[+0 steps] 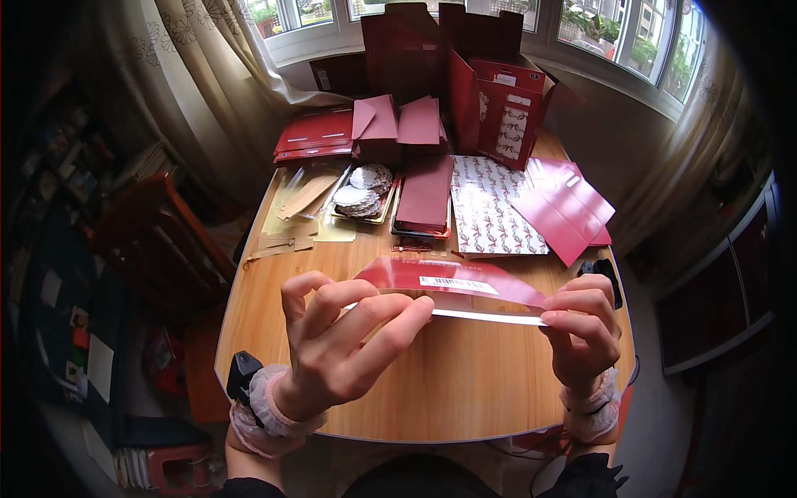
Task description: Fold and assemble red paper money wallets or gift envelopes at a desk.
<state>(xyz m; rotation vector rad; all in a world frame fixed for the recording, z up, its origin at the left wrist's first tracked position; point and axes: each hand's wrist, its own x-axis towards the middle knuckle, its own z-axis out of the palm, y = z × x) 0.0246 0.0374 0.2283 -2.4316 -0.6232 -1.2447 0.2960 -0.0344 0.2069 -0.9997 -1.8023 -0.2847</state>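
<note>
Both hands hold up a red glossy cardboard piece [398, 274] above the near half of the table, one at each end. It is bent or folded along its length, with a white barcode label on its face and a pale lower edge. My left hand [344, 344] is closed on its left end, fingertips pressed along the lower edge. My right hand [584, 328] pinches the right end between thumb and fingers. The fingers hide both ends of the piece.
On the wooden table [465, 390], past my hands, lie round white tags [359, 199], a dark red stack [425, 195], patterned sheets [491, 207], pink-red flat card [573, 207], kraft strips [286, 239] and pink envelopes [378, 120]. Open red boxes [498, 108] stand by the window.
</note>
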